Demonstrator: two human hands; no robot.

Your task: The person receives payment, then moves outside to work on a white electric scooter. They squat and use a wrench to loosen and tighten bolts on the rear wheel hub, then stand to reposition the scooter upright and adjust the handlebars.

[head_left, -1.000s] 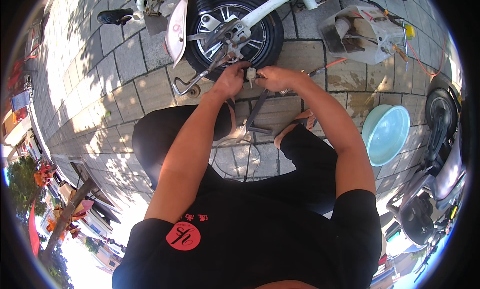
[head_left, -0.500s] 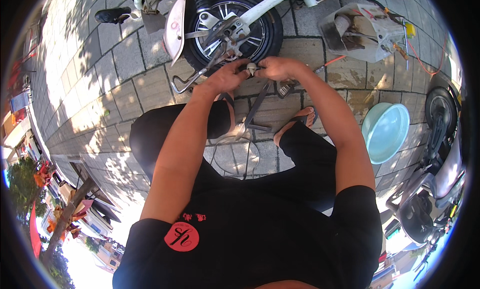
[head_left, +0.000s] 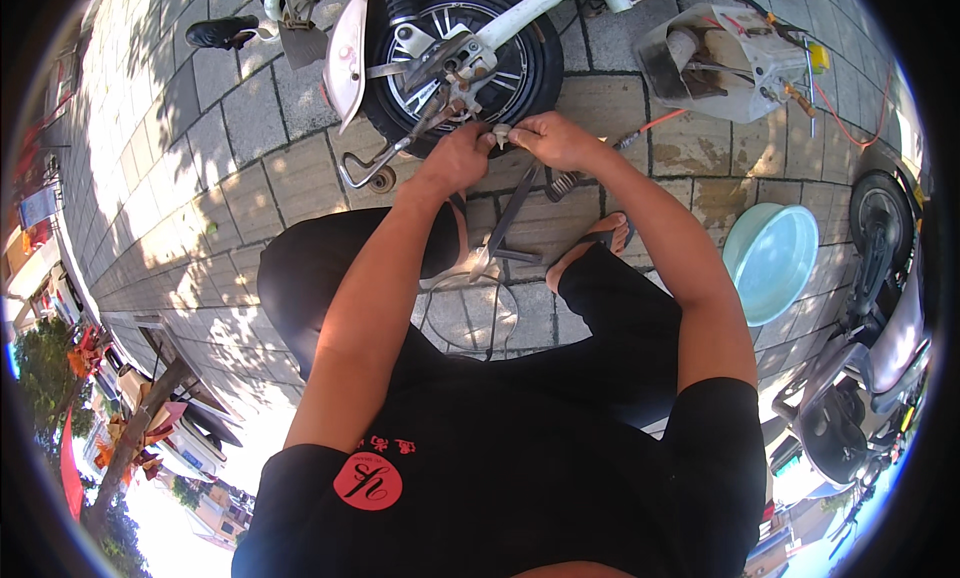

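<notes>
Between my two hands, at the near edge of a motor scooter's rear wheel [head_left: 547,63], is a small pale fitting [head_left: 501,133]. It is too small to name more closely. My left hand [head_left: 458,158] has its fingers closed at the fitting's left side. From the other side, my right hand [head_left: 553,139] pinches it between thumb and finger. A bent metal kickstand [head_left: 362,175] reaches out from the wheel, left of my left hand. On the paving below my hands lie a long flat metal bar [head_left: 512,213] and a dark ribbed piece [head_left: 563,185].
A cut-open plastic jug [head_left: 660,63] with tools stands at the far right, an orange hose [head_left: 652,126] beside it. The light-blue basin [head_left: 772,263] sits to the right. My sandalled foot [head_left: 600,240] is near the bar. Another scooter [head_left: 880,278] stands at the right edge.
Both hands remain at the fitting by the wheel, with only small shifts of the fingers. The fitting appears slightly turned. My upper body has moved a little.
</notes>
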